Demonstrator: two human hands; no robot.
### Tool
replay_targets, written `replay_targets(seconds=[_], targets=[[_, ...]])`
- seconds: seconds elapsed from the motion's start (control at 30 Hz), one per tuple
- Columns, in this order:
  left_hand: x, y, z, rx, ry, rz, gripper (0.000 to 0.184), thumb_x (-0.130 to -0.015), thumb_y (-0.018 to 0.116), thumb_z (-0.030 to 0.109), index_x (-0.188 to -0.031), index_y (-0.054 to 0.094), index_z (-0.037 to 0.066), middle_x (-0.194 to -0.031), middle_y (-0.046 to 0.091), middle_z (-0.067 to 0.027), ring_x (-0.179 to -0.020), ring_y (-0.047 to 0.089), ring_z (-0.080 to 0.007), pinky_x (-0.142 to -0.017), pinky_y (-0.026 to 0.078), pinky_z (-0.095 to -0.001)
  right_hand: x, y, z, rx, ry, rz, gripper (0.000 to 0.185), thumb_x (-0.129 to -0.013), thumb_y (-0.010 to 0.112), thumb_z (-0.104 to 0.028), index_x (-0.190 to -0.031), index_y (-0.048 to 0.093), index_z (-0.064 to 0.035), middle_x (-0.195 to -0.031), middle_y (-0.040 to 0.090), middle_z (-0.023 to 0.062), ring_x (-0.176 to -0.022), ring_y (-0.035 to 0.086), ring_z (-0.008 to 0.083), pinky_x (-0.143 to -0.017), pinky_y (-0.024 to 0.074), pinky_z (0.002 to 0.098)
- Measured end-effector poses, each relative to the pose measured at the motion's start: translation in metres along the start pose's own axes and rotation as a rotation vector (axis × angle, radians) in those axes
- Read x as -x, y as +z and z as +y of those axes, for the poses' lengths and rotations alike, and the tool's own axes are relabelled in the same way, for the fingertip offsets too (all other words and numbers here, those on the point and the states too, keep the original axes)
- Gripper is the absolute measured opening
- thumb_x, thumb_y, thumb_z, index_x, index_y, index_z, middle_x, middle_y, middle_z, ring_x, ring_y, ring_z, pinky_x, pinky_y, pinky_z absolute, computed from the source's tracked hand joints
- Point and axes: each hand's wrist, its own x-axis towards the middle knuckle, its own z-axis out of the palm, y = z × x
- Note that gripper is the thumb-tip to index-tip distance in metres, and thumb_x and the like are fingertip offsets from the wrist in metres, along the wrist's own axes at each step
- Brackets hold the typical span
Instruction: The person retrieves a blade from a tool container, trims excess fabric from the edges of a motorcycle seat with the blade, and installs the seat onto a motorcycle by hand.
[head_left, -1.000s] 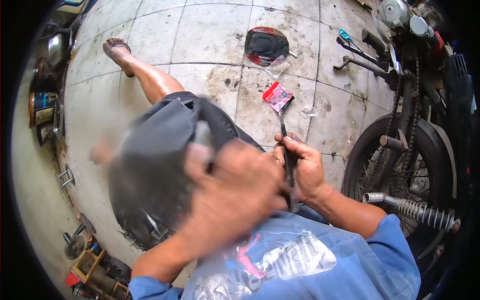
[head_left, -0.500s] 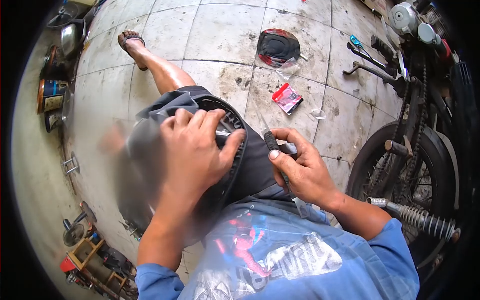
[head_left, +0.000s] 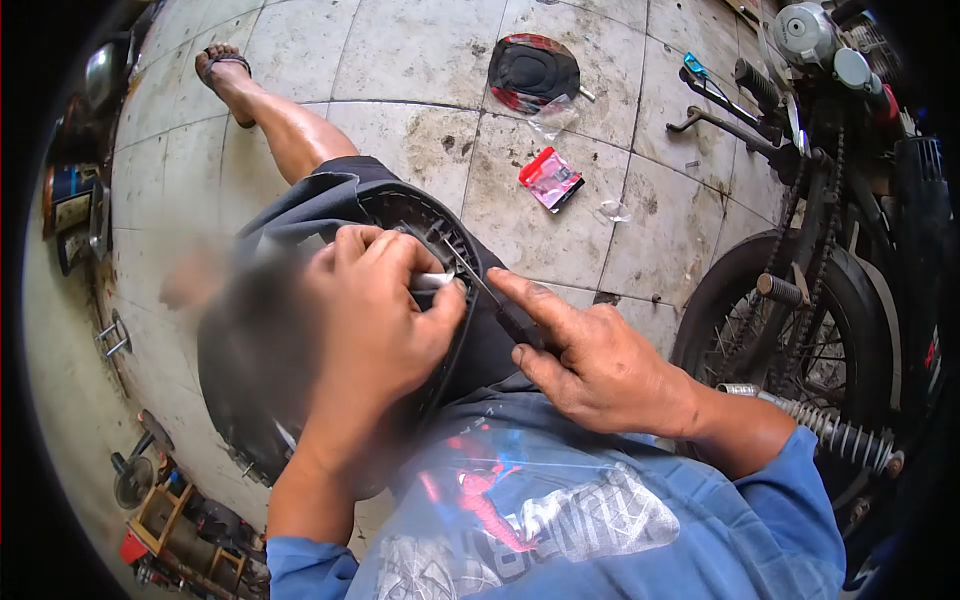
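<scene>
A black motorcycle seat [head_left: 395, 207] lies underside up across the lap, its curved rim showing a row of small ribs or staples. Over its far side, my left hand [head_left: 375, 300] is closed, thumb and fingers pinching a small white piece [head_left: 432, 281] whose kind I cannot make out. My right hand [head_left: 590, 350] is wrapped round the dark handle of a thin pointed knife-like tool [head_left: 490, 290], index finger laid along it. The tool's tip reaches the inside of the seat rim, close to the left fingertips. A blur covers the seat's left part.
A motorcycle with a rear wheel [head_left: 800, 330], chain and shock absorber [head_left: 835, 430] stands at right. On the tiled floor lie a red-and-black pad [head_left: 535, 75], a red packet [head_left: 550, 180] and clear plastic scraps [head_left: 615, 211]. A fan [head_left: 135, 478] is at lower left.
My right hand has turned the tool and brought it left, so its tip now meets the seat rim. My left hand stays at the seat, pinching the white piece. The view has shifted slightly.
</scene>
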Motion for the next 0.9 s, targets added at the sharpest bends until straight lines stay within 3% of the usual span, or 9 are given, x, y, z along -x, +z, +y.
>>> replay_targets(seconds=[0.17, 0.33, 0.43, 0.53, 0.63, 0.7, 0.77, 0.83, 0.9], targets=[[-0.005, -0.001, -0.011, 0.216, -0.151, -0.06, 0.014, -0.074, 0.072, 0.011, -0.084, 0.063, 0.007, -0.086, 0.055, -0.0043, -0.093, 0.054, -0.021, -0.102, 0.029, -0.0397, -0.009, -0.003, 0.0, -0.11, 0.005, -0.031, 0.049, -0.084, 0.058, -0.004, -0.132, 0.052, 0.0057, -0.073, 0.064, 0.0247, -0.068, 0.064, 0.043, -0.066, 0.0507, 0.0494], [-0.003, 0.005, -0.021, 0.305, -0.092, -0.047, 0.012, -0.075, 0.071, 0.011, -0.084, 0.063, 0.007, -0.088, 0.058, -0.0031, -0.091, 0.055, -0.0202, -0.102, 0.028, -0.0366, -0.024, 0.002, -0.002, -0.145, 0.036, 0.008, 0.046, -0.083, 0.056, -0.004, -0.128, 0.056, 0.0067, -0.076, 0.065, 0.0265, -0.073, 0.066, 0.042, -0.07, 0.0522, 0.0478], [-0.005, 0.013, -0.024, 0.422, -0.027, -0.006, 0.013, -0.079, 0.074, 0.01, -0.086, 0.064, 0.007, -0.088, 0.06, -0.0059, -0.09, 0.057, -0.0226, -0.098, 0.034, -0.0374, -0.023, -0.009, -0.015, -0.08, 0.086, -0.009, 0.046, -0.082, 0.055, -0.005, -0.126, 0.057, 0.0093, -0.081, 0.066, 0.0283, -0.078, 0.068, 0.0409, -0.074, 0.0535, 0.0449], [-0.008, 0.026, -0.024, 0.915, -0.221, 0.135, 0.013, -0.083, 0.074, 0.0, -0.09, 0.063, 0.002, -0.086, 0.065, -0.0049, -0.083, 0.059, -0.0151, -0.081, 0.046, -0.03, -0.013, -0.011, -0.022, -0.214, 0.235, -0.061, 0.048, -0.083, 0.054, -0.008, -0.128, 0.056, 0.0103, -0.08, 0.067, 0.0274, -0.075, 0.07, 0.0321, -0.072, 0.0542, 0.0401], [-0.019, 0.03, -0.022, 1.006, -0.211, 0.174, 0.011, -0.086, 0.072, 0.0, -0.092, 0.063, 0.0, -0.087, 0.066, -0.0043, -0.083, 0.059, -0.0101, -0.075, 0.047, -0.0245, -0.033, -0.005, 0.0, -0.145, 0.142, 0.042, 0.049, -0.083, 0.055, -0.007, -0.128, 0.055, 0.0117, -0.078, 0.066, 0.0266, -0.073, 0.07, 0.0315, -0.071, 0.054, 0.0404], [-0.025, 0.03, -0.017, 1.07, -0.192, 0.184, 0.01, -0.089, 0.071, 0.001, -0.095, 0.063, -0.001, -0.089, 0.066, -0.0035, -0.082, 0.059, -0.0075, -0.075, 0.048, -0.0218, -0.032, -0.009, -0.01, -0.203, 0.296, -0.028, 0.051, -0.083, 0.056, -0.008, -0.129, 0.054, 0.0115, -0.079, 0.067, 0.0272, -0.077, 0.071, 0.0335, -0.074, 0.0539, 0.0416], [-0.03, 0.032, -0.016, 1.25, -0.24, 0.272, 0.007, -0.092, 0.069, 0.001, -0.095, 0.063, -0.001, -0.09, 0.065, -0.0025, -0.083, 0.059, -0.0069, -0.075, 0.048, -0.0209, -0.02, -0.005, -0.012, -0.161, 0.22, -0.039, 0.055, -0.091, 0.057, -0.006, -0.144, 0.046, 0.0033, -0.064, 0.058, 0.0014, -0.055, 0.053, 0.0066, -0.052, 0.0446, 0.0271], [-0.037, 0.033, -0.02, 1.216, -0.233, 0.295, 0.008, -0.093, 0.07, 0.003, -0.097, 0.064, -0.001, -0.088, 0.064, -0.0004, -0.08, 0.057, -0.0053, -0.075, 0.047, -0.0191, -0.023, 0.001, -0.005, -0.105, 0.182, -0.001, 0.055, -0.091, 0.057, -0.007, -0.144, 0.046, 0.0037, -0.065, 0.058, 0.0008, -0.055, 0.052, 0.0059, -0.051, 0.0436, 0.0265], [-0.045, 0.036, -0.022, 1.276, -0.249, 0.322, 0.009, -0.092, 0.071, 0.003, -0.097, 0.064, 0.0, -0.087, 0.064, 0.0007, -0.079, 0.056, -0.0045, -0.075, 0.046, -0.0181, -0.038, 0.002, 0.009, -0.347, 0.229, 0.022, 0.054, -0.091, 0.057, -0.006, -0.144, 0.046, 0.0036, -0.064, 0.058, 0.0005, -0.055, 0.052, 0.0048, -0.051, 0.0427, 0.0253]])
